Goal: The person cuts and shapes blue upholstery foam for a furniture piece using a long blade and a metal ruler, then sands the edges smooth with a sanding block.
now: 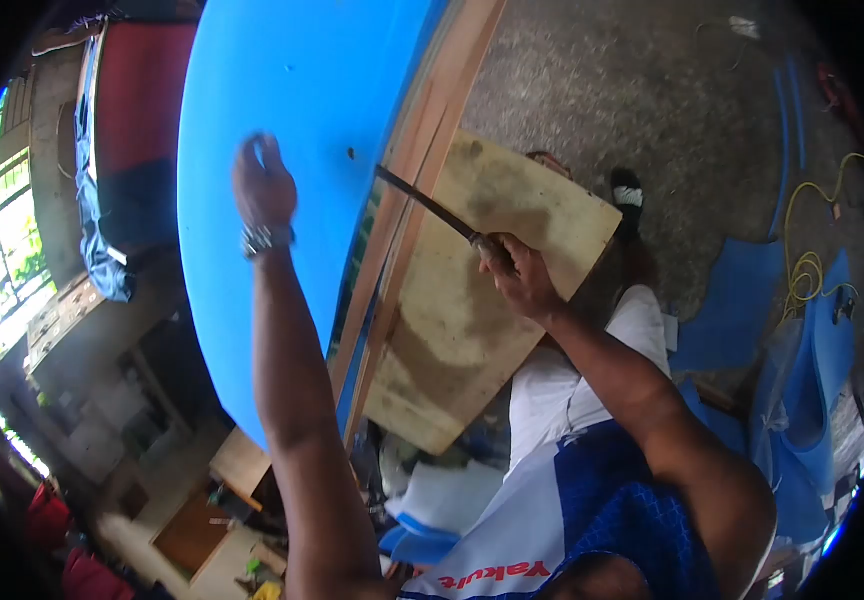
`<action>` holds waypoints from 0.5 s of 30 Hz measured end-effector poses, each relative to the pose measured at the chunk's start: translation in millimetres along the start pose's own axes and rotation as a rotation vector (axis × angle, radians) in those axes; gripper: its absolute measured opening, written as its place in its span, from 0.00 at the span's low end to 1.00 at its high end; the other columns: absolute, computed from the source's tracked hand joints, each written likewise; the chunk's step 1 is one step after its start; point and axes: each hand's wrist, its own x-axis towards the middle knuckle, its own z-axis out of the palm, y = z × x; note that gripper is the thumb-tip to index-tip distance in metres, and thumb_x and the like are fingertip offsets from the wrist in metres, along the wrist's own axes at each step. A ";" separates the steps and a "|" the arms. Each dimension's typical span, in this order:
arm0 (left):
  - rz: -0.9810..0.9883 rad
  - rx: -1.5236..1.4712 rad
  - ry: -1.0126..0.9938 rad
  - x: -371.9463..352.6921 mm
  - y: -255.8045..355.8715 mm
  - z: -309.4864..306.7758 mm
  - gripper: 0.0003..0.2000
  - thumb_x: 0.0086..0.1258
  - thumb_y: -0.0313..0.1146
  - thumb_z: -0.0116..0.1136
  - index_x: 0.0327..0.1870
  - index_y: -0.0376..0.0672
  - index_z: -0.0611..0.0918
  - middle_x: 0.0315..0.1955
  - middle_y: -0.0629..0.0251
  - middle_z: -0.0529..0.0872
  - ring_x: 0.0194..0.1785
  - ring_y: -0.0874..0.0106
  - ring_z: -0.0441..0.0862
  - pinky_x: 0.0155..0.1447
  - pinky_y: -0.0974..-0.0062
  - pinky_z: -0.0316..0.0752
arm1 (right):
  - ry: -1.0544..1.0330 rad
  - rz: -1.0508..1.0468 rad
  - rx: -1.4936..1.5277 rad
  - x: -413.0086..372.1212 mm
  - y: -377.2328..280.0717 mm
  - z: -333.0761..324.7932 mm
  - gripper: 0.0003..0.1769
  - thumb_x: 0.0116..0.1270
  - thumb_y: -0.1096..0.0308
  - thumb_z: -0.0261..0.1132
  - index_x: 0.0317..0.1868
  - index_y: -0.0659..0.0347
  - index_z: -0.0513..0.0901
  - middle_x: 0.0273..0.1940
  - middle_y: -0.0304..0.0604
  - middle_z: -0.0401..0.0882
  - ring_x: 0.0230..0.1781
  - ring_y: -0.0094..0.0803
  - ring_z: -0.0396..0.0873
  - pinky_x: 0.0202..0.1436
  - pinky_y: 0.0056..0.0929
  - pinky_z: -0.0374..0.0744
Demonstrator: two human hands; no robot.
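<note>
A large blue sheet (282, 80) with a curved left edge lies along a wooden frame (417, 180). Over the sheet is my left hand (265, 185), with a metal watch at the wrist; its fingers are blurred, and contact with the sheet is unclear. My right hand (517, 270) is closed round the handle of a long dark tool (430, 205), whose far tip reaches the sheet's edge beside the wood. A small dark mark shows on the blue surface near that tip.
A stained pale board (452, 350) lies beyond the frame, close to my legs. Blue sheet pieces (727, 305) and a yellow cord (805, 270) are on the floor at the right. A barred window (7, 240) is at the far left.
</note>
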 end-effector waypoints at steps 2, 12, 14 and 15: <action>-0.015 -0.022 -0.017 -55.4 -24.4 9.0 0.18 0.79 0.41 0.54 0.56 0.36 0.81 0.57 0.43 0.83 0.62 0.45 0.79 0.65 0.52 0.73 | 0.106 -0.015 0.003 -1.3 -12.5 15.1 0.15 0.79 0.59 0.60 0.51 0.63 0.80 0.32 0.46 0.84 0.33 0.38 0.83 0.42 0.33 0.81; -0.057 -0.047 0.015 -111.4 -1.5 27.7 0.23 0.79 0.41 0.49 0.69 0.38 0.74 0.73 0.47 0.71 0.78 0.50 0.64 0.79 0.52 0.57 | 0.372 -0.260 -0.343 95.1 -62.5 74.0 0.16 0.79 0.58 0.59 0.42 0.63 0.80 0.28 0.48 0.84 0.30 0.43 0.85 0.36 0.41 0.80; -0.066 -0.035 0.009 -112.3 -1.6 28.3 0.23 0.80 0.41 0.48 0.70 0.38 0.73 0.73 0.49 0.71 0.78 0.50 0.64 0.80 0.52 0.56 | 0.376 -0.299 -0.401 91.9 -54.9 75.5 0.17 0.79 0.56 0.59 0.40 0.64 0.79 0.28 0.50 0.83 0.31 0.45 0.85 0.36 0.42 0.79; -0.074 -0.026 0.006 -112.1 -2.4 28.6 0.24 0.80 0.41 0.48 0.70 0.38 0.72 0.74 0.49 0.71 0.78 0.51 0.63 0.80 0.52 0.55 | 0.374 -0.318 -0.430 86.6 -49.1 74.5 0.18 0.79 0.56 0.58 0.39 0.64 0.79 0.28 0.51 0.83 0.31 0.46 0.85 0.36 0.43 0.79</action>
